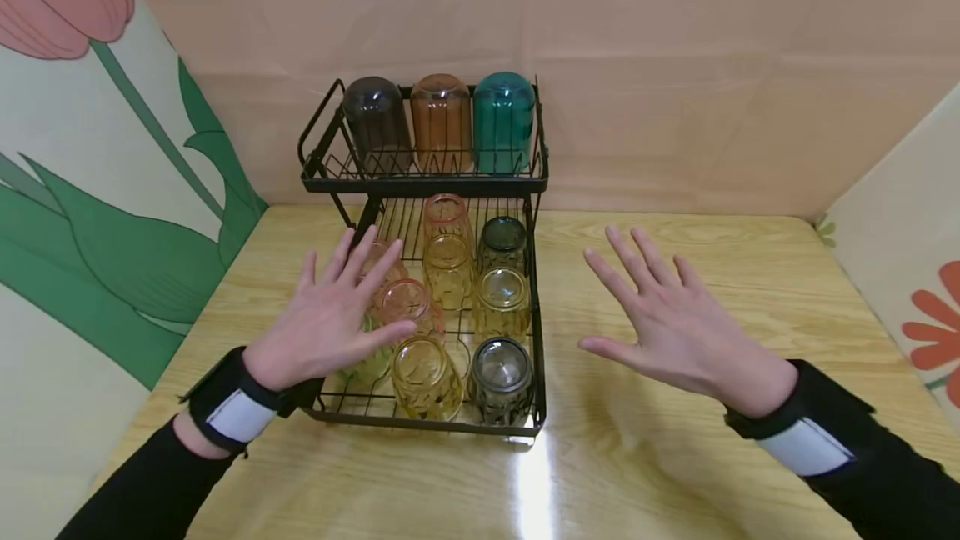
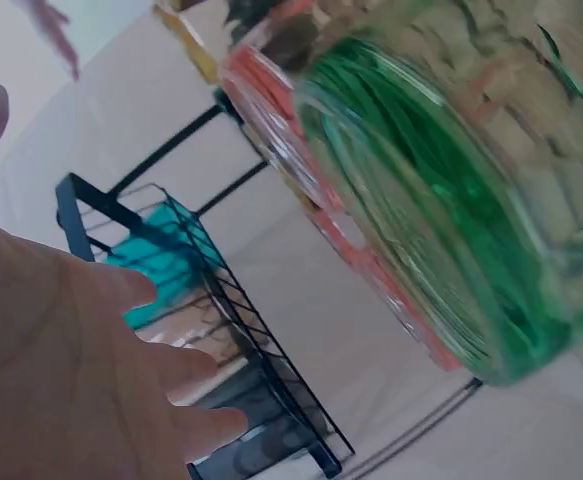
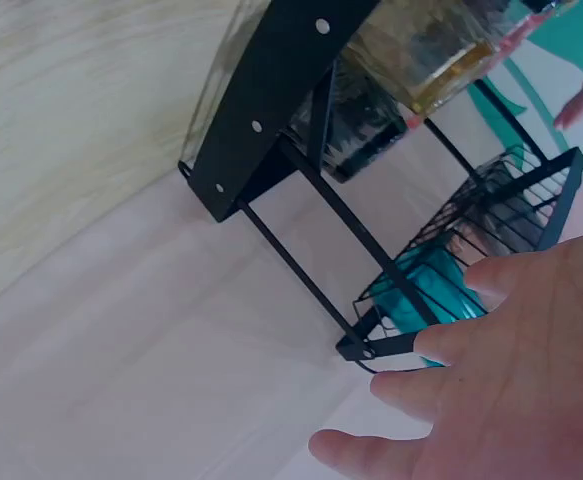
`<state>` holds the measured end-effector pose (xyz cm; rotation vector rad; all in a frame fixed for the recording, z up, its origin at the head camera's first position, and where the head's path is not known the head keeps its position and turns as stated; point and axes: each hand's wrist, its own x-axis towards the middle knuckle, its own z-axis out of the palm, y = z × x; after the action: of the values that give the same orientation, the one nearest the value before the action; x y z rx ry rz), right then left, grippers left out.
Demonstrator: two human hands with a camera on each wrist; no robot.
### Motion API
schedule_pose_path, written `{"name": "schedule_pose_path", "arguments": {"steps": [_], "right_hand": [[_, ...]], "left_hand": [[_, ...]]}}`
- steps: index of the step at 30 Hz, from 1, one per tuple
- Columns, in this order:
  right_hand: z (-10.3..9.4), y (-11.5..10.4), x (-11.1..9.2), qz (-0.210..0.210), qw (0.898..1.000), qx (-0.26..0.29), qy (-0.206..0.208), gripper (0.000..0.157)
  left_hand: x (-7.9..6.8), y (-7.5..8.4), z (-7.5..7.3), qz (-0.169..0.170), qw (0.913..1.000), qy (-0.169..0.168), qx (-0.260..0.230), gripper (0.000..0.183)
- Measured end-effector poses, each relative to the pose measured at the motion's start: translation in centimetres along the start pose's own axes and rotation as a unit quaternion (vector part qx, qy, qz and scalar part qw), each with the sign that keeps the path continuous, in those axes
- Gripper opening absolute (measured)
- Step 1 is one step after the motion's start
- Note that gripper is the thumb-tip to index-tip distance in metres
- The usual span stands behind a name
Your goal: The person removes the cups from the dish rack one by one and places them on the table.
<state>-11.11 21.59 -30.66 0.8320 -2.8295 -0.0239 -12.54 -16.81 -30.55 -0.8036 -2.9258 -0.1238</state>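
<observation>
My left hand (image 1: 326, 319) hovers palm down, fingers spread, over the left side of a two-tier black wire rack (image 1: 427, 187), holding nothing. It partly hides a green glass, seen large in the left wrist view as a ribbed green glass (image 2: 441, 200). To the right of the rack, my right hand (image 1: 678, 327) hangs above the table with its fingers spread and nothing in it. On the lower tier, upside-down glasses stand in rows, among them a yellow glass (image 1: 426, 377), a grey glass (image 1: 501, 377) and a pink glass (image 1: 405, 302).
The upper tier bears a dark grey glass (image 1: 377, 119), a brown glass (image 1: 441, 119) and a teal glass (image 1: 504, 119). Beneath the rack is a wood-grain table (image 1: 637, 473). A pink cloth (image 1: 675, 107) hangs behind; flower-printed panels stand at both sides.
</observation>
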Motion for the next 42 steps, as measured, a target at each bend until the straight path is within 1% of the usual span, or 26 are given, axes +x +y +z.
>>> {"name": "schedule_pose_path", "arguments": {"steps": [2, 4, 6, 8, 10, 13, 15, 17, 19, 21, 24, 27, 32, 36, 42], "right_hand": [[0.2, 0.1, 0.0, -0.002, 1.000, 0.000, 0.003, 0.087], [0.4, 0.2, -0.1, -0.002, 1.000, 0.001, 0.006, 0.086], [0.7, 0.3, -0.1, -0.001, 1.000, 0.004, 0.005, 0.086], [0.9, 0.4, -0.3, 0.001, 1.000, 0.006, 0.000, 0.085], [1.1, 0.5, -0.5, 0.005, 1.000, 0.012, -0.010, 0.085], [1.4, 0.7, -1.0, 0.013, 1.000, 0.018, -0.022, 0.084], [1.6, 1.0, -1.4, 0.019, 0.999, 0.023, -0.025, 0.084], [1.7, 1.2, -1.8, 0.021, 0.999, 0.027, -0.024, 0.083], [1.8, 1.4, -2.2, 0.020, 0.999, 0.032, -0.019, 0.083], [2.0, 1.5, -2.5, 0.014, 0.999, 0.035, -0.011, 0.084], [2.4, 1.8, -3.1, -0.001, 0.999, 0.043, 0.002, 0.083], [3.0, 2.0, -3.6, -0.016, 0.998, 0.062, 0.014, 0.081], [3.9, 1.8, -4.4, -0.033, 0.995, 0.090, 0.021, 0.071], [4.2, 1.8, -5.0, -0.034, 0.995, 0.096, 0.023, 0.064], [4.4, 1.8, -5.4, -0.026, 0.994, 0.104, 0.024, 0.058]], "left_hand": [[0.1, 0.4, -0.1, 0.010, 0.9999, -0.002, 0.005, 0.085], [0.4, 1.1, -0.4, 0.030, 0.9995, 0.002, 0.010, 0.086], [0.9, 2.2, -0.6, 0.060, 0.9981, 0.006, 0.015, 0.088], [1.5, 3.4, -0.8, 0.099, 0.9947, 0.011, 0.023, 0.090], [2.1, 4.7, -1.0, 0.141, 0.9896, 0.008, 0.028, 0.091], [3.0, 6.8, -0.6, 0.203, 0.9784, -0.003, 0.037, 0.092], [3.5, 8.1, -0.2, 0.238, 0.9702, -0.022, 0.039, 0.092], [3.8, 9.2, 0.5, 0.264, 0.9627, -0.046, 0.035, 0.091], [3.9, 10.0, 1.2, 0.281, 0.9568, -0.068, 0.034, 0.090], [3.9, 10.6, 1.7, 0.287, 0.9528, -0.090, 0.039, 0.088], [4.0, 11.2, 2.2, 0.292, 0.9486, -0.108, 0.059, 0.085], [4.1, 11.5, 2.3, 0.291, 0.9442, -0.130, 0.083, 0.080], [4.5, 11.7, 2.4, 0.283, 0.9391, -0.171, 0.093, 0.067], [4.6, 11.9, 2.3, 0.285, 0.9379, -0.179, 0.085, 0.062], [4.7, 12.0, 2.2, 0.279, 0.9381, -0.195, 0.064, 0.062]]}}
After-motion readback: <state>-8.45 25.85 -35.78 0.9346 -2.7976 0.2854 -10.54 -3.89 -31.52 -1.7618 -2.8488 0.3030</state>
